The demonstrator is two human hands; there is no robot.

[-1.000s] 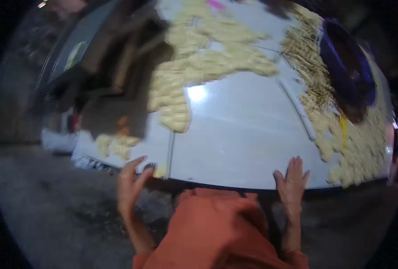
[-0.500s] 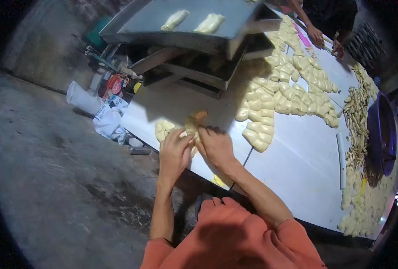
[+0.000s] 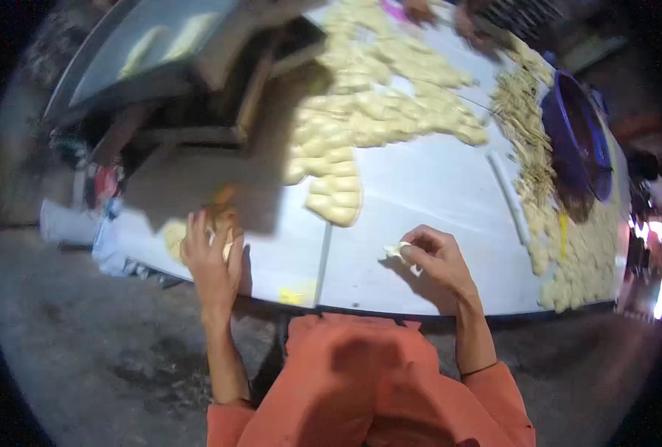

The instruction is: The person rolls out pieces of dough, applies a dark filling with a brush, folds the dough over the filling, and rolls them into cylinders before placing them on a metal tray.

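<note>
My left hand (image 3: 213, 257) is at the left part of the white table (image 3: 413, 186), its fingers curled round a pale dough piece (image 3: 225, 238), beside more dough (image 3: 173, 237) and a blurred orange-brown item (image 3: 224, 195). My right hand (image 3: 439, 261) pinches a small white scrap of dough (image 3: 393, 250) just above the table's near middle. Beyond my hands, many pillow-shaped dough pieces (image 3: 335, 201) lie joined in rows. A pale rolling rod (image 3: 508, 195) lies to the right.
Stacked metal trays (image 3: 144, 82), the top holding two dough shapes, stand back left. A purple tub (image 3: 577, 138) and thin dough strips (image 3: 526, 119) are at right. A co-worker's hands (image 3: 467, 24) are at the far edge. White bags (image 3: 111, 238) sit beside the left edge.
My hands were together on dough at the left half a second ago; now my right hand has moved right with a small piece, and my left has shifted left. The view has turned.
</note>
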